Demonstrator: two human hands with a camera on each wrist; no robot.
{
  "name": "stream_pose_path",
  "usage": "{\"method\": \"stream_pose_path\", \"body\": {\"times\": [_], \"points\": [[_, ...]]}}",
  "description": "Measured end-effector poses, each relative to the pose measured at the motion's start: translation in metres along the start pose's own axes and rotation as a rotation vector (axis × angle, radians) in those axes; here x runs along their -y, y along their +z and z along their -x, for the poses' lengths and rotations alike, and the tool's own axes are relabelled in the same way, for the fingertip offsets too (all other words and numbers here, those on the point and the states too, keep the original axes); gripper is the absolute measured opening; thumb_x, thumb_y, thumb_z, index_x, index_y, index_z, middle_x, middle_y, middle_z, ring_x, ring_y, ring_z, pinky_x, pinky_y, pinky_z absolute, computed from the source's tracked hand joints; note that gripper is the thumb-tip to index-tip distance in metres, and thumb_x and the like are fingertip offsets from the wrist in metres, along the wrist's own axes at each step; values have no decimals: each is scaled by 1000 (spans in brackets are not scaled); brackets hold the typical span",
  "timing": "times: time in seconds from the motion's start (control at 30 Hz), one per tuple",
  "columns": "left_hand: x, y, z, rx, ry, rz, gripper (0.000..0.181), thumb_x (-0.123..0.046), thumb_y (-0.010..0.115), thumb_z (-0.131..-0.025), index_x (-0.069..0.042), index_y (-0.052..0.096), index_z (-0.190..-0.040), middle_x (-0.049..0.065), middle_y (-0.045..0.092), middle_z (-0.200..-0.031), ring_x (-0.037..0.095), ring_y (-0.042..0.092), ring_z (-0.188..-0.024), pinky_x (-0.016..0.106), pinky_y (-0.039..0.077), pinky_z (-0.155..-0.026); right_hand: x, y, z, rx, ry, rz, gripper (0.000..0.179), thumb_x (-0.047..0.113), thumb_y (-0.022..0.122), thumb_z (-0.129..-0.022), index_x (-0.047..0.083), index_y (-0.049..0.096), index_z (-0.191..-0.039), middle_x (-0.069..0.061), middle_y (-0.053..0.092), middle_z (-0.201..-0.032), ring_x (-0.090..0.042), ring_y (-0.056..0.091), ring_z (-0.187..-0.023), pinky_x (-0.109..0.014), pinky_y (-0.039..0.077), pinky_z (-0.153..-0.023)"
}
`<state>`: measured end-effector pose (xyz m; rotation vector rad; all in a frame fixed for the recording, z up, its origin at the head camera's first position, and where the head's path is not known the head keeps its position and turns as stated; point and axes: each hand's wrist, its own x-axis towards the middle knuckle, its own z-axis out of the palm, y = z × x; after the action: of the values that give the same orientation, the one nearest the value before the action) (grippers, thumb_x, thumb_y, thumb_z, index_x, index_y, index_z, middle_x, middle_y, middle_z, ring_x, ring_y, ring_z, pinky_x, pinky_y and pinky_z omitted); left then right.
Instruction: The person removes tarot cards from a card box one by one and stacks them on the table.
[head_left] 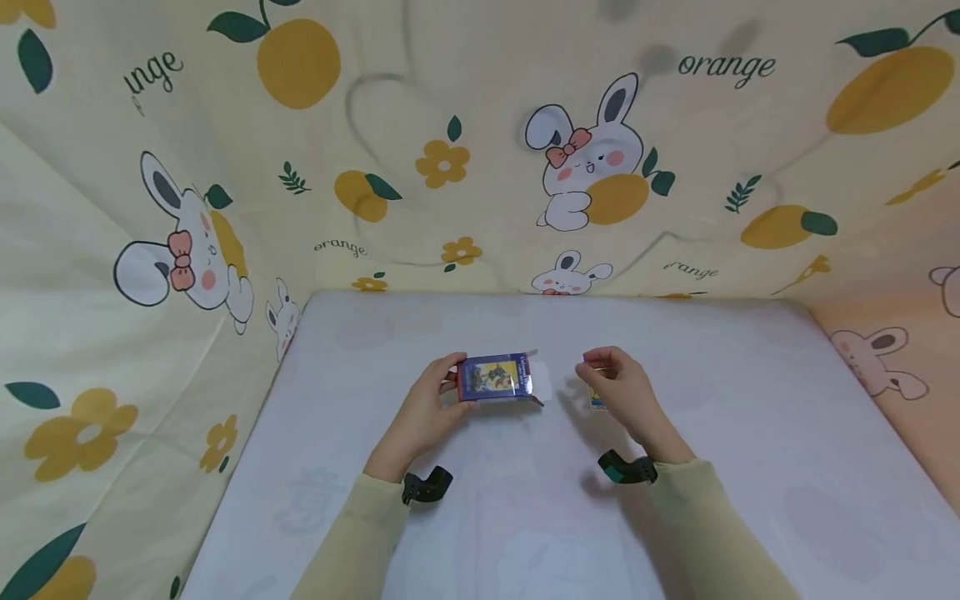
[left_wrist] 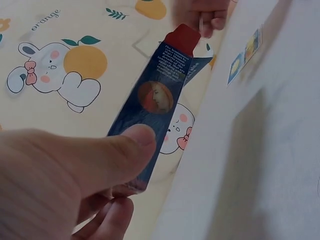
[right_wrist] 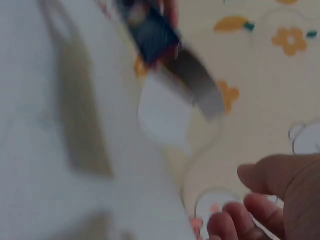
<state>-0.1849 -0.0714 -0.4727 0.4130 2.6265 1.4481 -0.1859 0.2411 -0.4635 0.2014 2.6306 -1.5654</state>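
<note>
My left hand (head_left: pixel 431 404) grips a small dark blue card box (head_left: pixel 493 377) by its left end, thumb across a printed narrow side in the left wrist view. The box's right end has its flaps (left_wrist: pixel 184 39) folded out, and a white flap (right_wrist: pixel 165 107) shows in the right wrist view. To the right, my right hand (head_left: pixel 621 392) hovers with bent fingers. A thin pale sliver shows at its fingertips, too small to identify. Under that hand a small colourful card (left_wrist: pixel 245 56) lies on the table, partly hidden by the hand in the head view.
A white-covered table (head_left: pixel 750 500) spreads beneath both hands. Fabric walls (head_left: pixel 480 100) printed with rabbits and oranges stand behind it and at both sides. Each wrist wears a black strap-on device (head_left: pixel 427 485).
</note>
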Motion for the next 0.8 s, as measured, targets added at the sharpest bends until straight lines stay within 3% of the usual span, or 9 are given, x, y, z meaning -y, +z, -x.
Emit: {"method": "stream_pose_path", "body": {"times": [0.1, 0.27, 0.5, 0.8], "points": [[-1, 0, 0, 3, 17, 8, 76, -16, 78, -83, -23, 37, -147, 3, 44, -141, 23, 53, -118, 41, 49, -100, 13, 10, 3, 88, -19, -92, 50, 38, 67, -92, 4, 52, -125, -12, 59, -111, -35, 54, -102, -39, 55, -82], [-2, 0, 1, 11, 35, 22, 76, -15, 78, -83, -24, 37, -147, 2, 44, -140, 23, 54, -117, 42, 51, -98, 21, 26, 6, 176, -35, -148, 41, 33, 68, -91, 6, 55, -119, -13, 60, -107, -38, 55, -100, -49, 54, -86], [-3, 0, 3, 32, 50, 30, 76, -15, 78, -84, -23, 37, -147, 3, 43, -141, 22, 54, -118, 37, 50, -99, 23, 38, 9, 198, -44, -137, 25, 23, 66, -94, 8, 58, -112, -11, 62, -100, -26, 57, -88, -50, 54, -81], [-3, 2, 3, 32, 49, 37, 74, -15, 78, -84, -22, 38, -146, 2, 44, -138, 21, 52, -119, 35, 49, -100, 25, 40, 9, 222, -20, -157, 24, 25, 61, -97, 8, 57, -113, -11, 62, -103, -26, 56, -92, -49, 54, -84]]}}
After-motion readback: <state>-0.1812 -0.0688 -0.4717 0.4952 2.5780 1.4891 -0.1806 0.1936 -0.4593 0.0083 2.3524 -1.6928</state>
